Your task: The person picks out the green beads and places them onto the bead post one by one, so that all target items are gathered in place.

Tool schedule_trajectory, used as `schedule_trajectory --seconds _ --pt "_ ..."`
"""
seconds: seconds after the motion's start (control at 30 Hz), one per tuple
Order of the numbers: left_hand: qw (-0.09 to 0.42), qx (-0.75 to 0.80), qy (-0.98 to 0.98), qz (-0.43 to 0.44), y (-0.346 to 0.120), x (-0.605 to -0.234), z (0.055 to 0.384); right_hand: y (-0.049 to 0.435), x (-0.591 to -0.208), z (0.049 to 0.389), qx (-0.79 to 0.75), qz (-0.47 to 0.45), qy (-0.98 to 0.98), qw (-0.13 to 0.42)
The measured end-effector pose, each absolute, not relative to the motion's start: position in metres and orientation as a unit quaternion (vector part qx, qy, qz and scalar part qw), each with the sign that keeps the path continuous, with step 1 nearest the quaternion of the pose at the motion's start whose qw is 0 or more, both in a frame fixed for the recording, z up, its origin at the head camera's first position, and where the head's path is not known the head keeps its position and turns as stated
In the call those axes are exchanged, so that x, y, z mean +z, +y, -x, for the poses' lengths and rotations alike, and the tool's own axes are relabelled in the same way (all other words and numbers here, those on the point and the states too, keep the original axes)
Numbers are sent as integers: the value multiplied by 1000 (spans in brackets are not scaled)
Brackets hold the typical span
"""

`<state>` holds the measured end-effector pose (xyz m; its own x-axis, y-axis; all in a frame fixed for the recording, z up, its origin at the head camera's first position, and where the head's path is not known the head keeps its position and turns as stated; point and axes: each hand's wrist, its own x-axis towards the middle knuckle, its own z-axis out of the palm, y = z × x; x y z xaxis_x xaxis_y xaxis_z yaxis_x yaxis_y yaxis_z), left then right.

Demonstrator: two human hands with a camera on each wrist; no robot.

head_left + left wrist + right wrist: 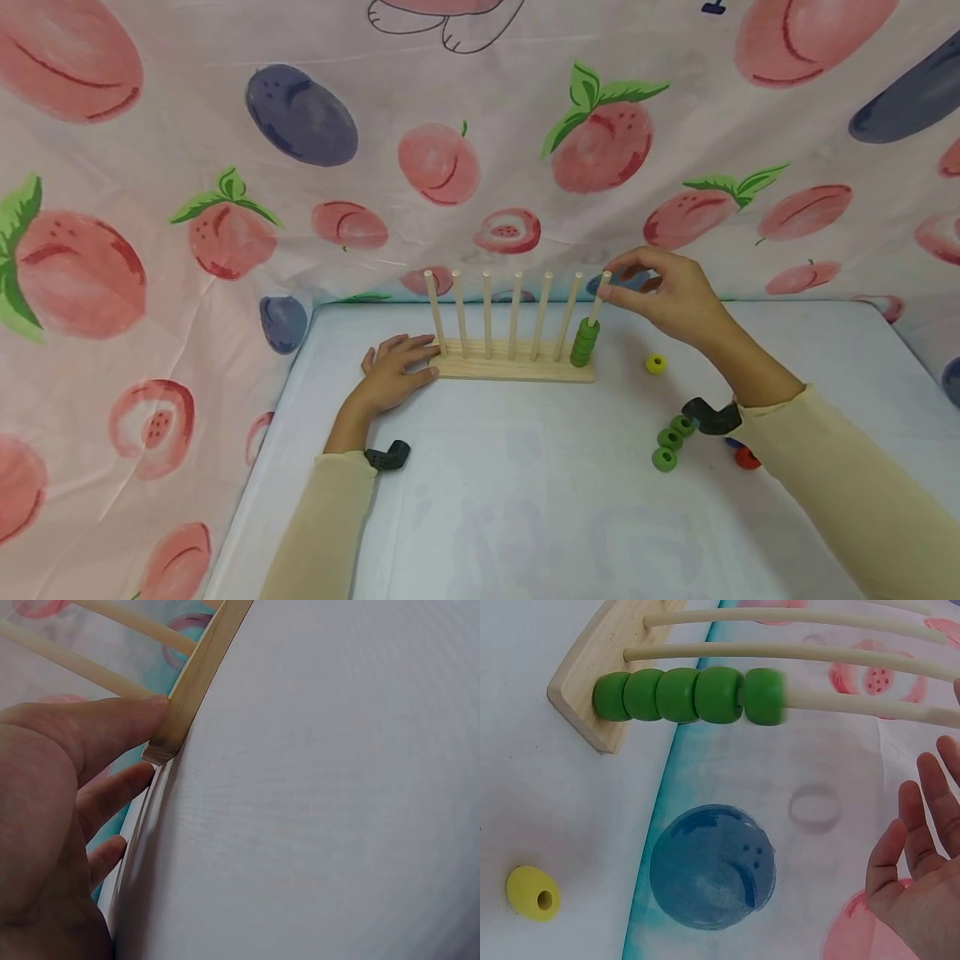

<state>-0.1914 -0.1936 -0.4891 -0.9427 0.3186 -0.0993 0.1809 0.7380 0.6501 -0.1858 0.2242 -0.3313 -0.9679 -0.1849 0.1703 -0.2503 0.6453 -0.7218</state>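
Observation:
A wooden peg rack (517,369) with several upright pegs stands on the table. My left hand (393,372) holds the left end of its base, thumb at the front edge and fingers toward the back. In the left wrist view the thumb (124,727) touches the base. Several green beads (585,343) are stacked on the rightmost peg; in the right wrist view the top bead (765,696) is blurred. My right hand (671,292) is at that peg's top, thumb and forefinger apart beside it. No bead shows between them.
To the right of the rack lies a yellow bead (656,364). Nearer the front are three loose green beads (670,439), a red bead (747,458) and a blue one (733,443), partly hidden by the right arm. A fruit-patterned cloth (465,100) hangs behind the table.

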Motion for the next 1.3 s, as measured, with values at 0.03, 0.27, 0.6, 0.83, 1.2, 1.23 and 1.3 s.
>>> schedule_trajectory --seconds 0.03,0.27,0.6,0.83,1.2,1.23,1.3 --pt "103 335 927 -135 -194 -489 192 225 -332 186 403 -121 -906 42" --pt "100 329 928 -139 -195 -492 193 234 -334 183 393 -127 -910 37" --pt "97 338 925 -143 -194 -489 192 275 -351 168 326 -156 -931 -46" --pt "98 342 924 -141 -194 -487 192 306 -382 152 306 -159 -936 -75" --pt "97 343 923 -143 -194 -491 192 336 -423 126 289 -164 -941 -64" --pt "96 343 923 -143 -194 -491 192 337 -426 124 287 -167 -941 -62" --pt "97 343 923 -144 -194 -490 191 339 -431 122 284 -172 -941 -64"
